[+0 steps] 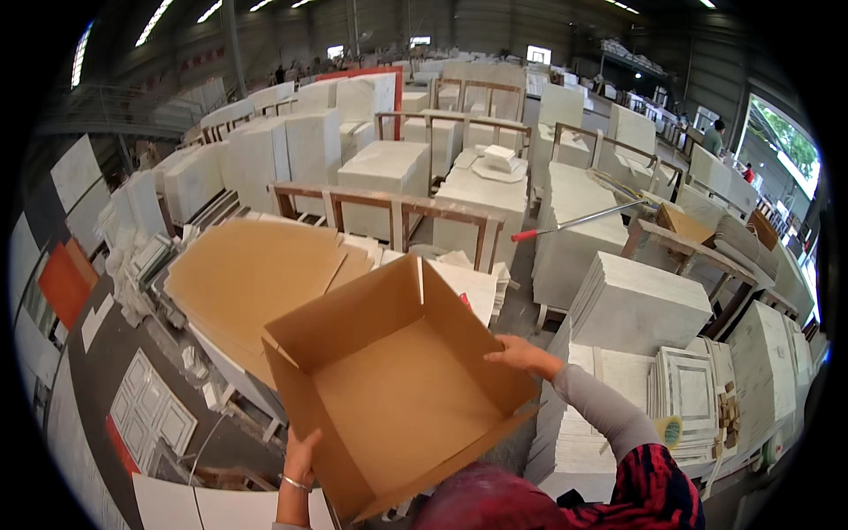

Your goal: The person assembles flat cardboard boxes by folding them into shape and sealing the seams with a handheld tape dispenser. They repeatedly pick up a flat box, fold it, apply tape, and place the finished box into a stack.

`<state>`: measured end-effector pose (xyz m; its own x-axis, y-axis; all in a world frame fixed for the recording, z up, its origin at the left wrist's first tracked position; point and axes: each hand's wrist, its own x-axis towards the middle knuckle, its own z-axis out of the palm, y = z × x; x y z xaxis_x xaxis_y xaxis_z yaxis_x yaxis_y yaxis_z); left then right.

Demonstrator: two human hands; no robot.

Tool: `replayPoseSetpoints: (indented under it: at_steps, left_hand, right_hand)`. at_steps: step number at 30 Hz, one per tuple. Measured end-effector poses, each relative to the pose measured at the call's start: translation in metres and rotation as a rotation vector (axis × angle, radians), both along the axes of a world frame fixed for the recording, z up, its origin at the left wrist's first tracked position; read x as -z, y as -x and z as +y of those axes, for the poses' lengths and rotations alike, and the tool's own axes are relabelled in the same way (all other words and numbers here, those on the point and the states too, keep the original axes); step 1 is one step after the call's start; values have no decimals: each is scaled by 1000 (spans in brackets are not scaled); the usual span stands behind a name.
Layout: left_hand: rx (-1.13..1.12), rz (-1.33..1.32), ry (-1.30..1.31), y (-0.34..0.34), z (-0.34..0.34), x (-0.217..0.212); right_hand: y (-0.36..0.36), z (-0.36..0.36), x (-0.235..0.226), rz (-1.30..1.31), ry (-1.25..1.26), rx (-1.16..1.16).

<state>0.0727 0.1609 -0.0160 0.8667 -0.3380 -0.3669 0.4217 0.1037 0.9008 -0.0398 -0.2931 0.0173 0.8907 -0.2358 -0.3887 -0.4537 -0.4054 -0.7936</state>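
An open-topped brown cardboard box (pixel 397 389) is tilted in front of me, with nothing inside it. My left hand (pixel 302 455), with a bracelet at the wrist, grips its left wall near the lower corner. On the opposite side, my right hand (pixel 523 355) is closed over the edge of the right wall, thumb and fingers on either face. Beyond the box lies a stack of flat cardboard sheets (pixel 252 269), partly covered by the box's far left corner.
Stacks of white stone slabs (pixel 640 300) stand to the right, with a roll of tape (pixel 669 431) near them. A red-handled metal bar (pixel 579 221) rests across slabs ahead. Brown-framed racks (pixel 389 208) hold more slabs. A person (pixel 713 139) is far off at right.
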Motion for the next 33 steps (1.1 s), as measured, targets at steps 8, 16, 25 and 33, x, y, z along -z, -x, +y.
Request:
replayPoseSetpoints:
  at_steps: [8, 16, 25, 33]
  left_hand:
    - [15, -117, -116, -13, 144, 67]
    - [-17, -15, -259, -18, 156, 82]
    - [-85, -26, -124, 3, 129, 34]
    - [-234, 177, -31, 35, 169, 92]
  right_hand:
    - [29, -74, 25, -73, -464, 237]
    - [39, -118, 110, 204, 745, 573]
    - [46, -132, 129, 0, 643, 541]
    - [-6, -125, 102, -103, 640, 189]
